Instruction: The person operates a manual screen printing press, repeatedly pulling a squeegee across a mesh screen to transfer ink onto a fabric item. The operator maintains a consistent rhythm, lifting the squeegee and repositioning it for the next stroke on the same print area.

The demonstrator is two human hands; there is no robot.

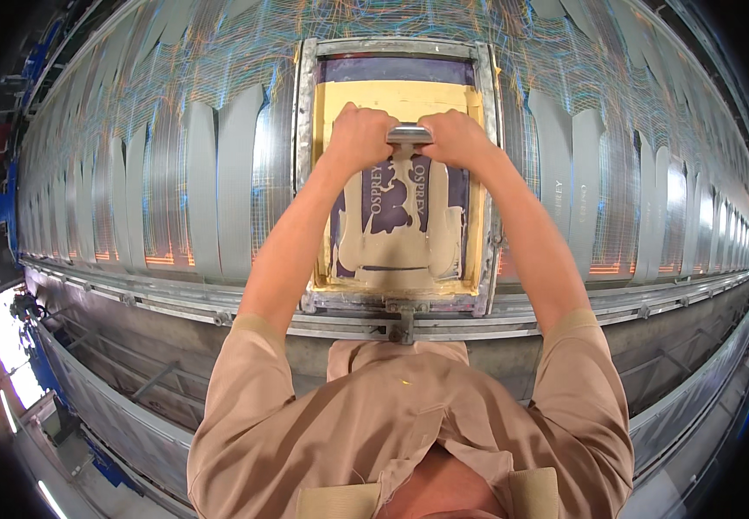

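Both hands grip a squeegee (410,133) with a shiny metal edge, near the far end of a screen-printing frame (307,121). My left hand (362,137) is closed around its left end, and my right hand (459,138) wraps its right end. Most of the squeegee is hidden by the fingers. Below it, the frame's dark purple mesh (450,190) shows pale lettering. Grey-beige ink (392,249) lies over the mesh in uneven patches, thickest at the near end. Yellow tape (443,92) lines the inside of the frame.
A long printing table (283,173) carries rows of grey fabric pieces (553,164), some with pale print, under tangled coloured lines. A metal rail (175,298) runs along its near edge, with a clamp (402,322) at the frame's near side. Lower metal framework (162,376) stands on the left.
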